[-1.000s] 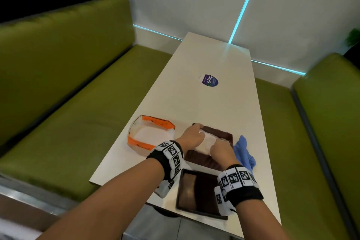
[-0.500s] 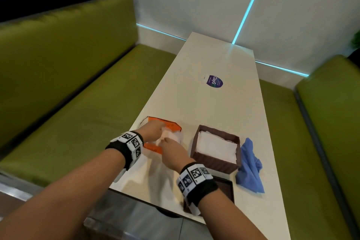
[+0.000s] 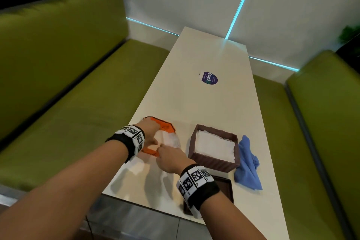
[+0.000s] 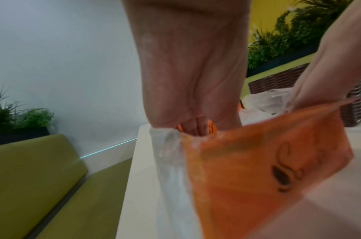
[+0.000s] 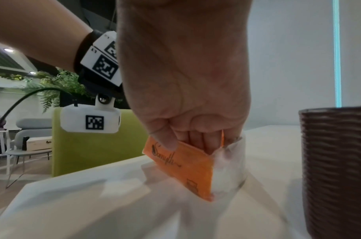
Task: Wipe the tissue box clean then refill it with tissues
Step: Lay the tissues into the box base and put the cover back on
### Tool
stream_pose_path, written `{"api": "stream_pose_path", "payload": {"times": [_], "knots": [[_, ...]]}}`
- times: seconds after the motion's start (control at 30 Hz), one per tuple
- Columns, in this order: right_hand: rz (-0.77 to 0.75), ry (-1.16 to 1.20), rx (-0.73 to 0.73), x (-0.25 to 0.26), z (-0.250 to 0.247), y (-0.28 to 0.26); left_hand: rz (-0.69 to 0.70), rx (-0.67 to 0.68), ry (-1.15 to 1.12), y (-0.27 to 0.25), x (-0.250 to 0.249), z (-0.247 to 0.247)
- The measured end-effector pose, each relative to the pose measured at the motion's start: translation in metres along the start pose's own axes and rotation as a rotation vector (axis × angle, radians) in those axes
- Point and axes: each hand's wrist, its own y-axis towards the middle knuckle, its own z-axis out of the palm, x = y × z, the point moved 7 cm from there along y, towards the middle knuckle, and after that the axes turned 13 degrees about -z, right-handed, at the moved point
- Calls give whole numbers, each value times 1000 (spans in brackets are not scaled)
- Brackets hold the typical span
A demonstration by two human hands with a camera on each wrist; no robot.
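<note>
Orange tissue packet [image 3: 155, 138] pinched by both the left hand [image 3: 151, 132] and right hand [image 3: 171, 159], refill underway; next, draw more tissues for the brown tissue box [image 3: 214, 159].

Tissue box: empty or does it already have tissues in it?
Partly filled. The head view shows the brown tissue box with its top open and a white stack of tissues lying inside, below the rim.

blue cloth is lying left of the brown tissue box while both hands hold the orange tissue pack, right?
Not quite: the head view shows the blue cloth lying right of the brown tissue box. Both the left hand and right hand do hold the orange tissue pack.
</note>
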Motion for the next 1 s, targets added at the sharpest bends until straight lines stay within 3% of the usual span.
{"api": "stream_pose_path", "payload": {"times": [0.13, 0.27, 0.4, 0.5, 0.7, 0.87, 1.0], "knots": [[48, 160, -48, -6, 1, -3, 7, -1, 78, 27, 3, 12], [44, 200, -84, -6, 1, -3, -6, -12, 136, 2, -1, 1], [73, 288, -319, -13, -16, 0, 86, -56, 53, -10, -5, -5], [27, 100, -460, -12, -30, 5, 124, -1, -109, -19, -3, -2], [39, 23, -495, -22, -32, 17, 196, -32, -180, -33, -1, -8], [134, 190, -481, -41, -33, 12, 272, -125, -316, -47, 5, -17], [121, 285, -468, -36, -40, 12, 228, -139, -302, -46, 13, -17]]}}
